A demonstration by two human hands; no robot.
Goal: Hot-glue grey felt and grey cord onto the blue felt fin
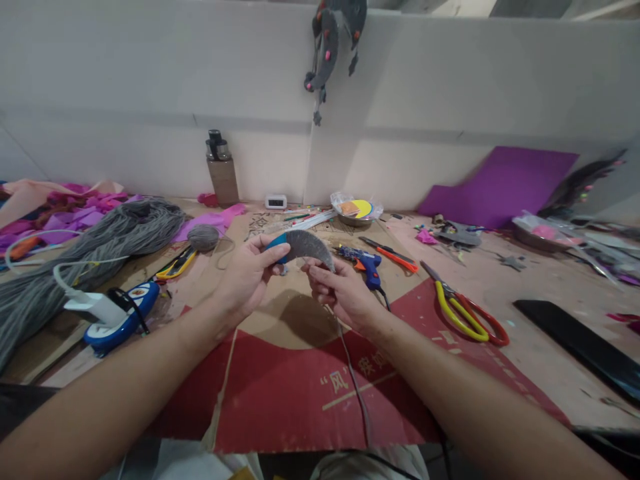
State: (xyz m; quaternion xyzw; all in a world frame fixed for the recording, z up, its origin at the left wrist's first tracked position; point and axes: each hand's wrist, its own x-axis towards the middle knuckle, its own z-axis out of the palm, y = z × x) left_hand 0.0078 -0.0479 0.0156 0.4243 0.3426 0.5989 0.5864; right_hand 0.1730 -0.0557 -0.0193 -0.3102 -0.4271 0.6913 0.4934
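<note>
A crescent-shaped piece (306,245) is held up over the cardboard. Grey yarn wraps most of it, while its left end shows bare blue. My left hand (255,270) pinches that blue end between thumb and fingers. At the grey right tip, my right hand (337,287) has its fingers closed on the crescent. A grey yarn strand (356,383) hangs from below my right hand to the board's front edge. Exactly how the right fingers grip the yarn is hidden.
Right of my hands lie a blue glue gun (370,265), an orange utility knife (395,257) and yellow-and-red scissors (463,313). Red-printed cardboard (280,400) lies beneath. At left are a grey yarn hank (135,230), a yarn ball (203,237) and a blue power strip (125,320).
</note>
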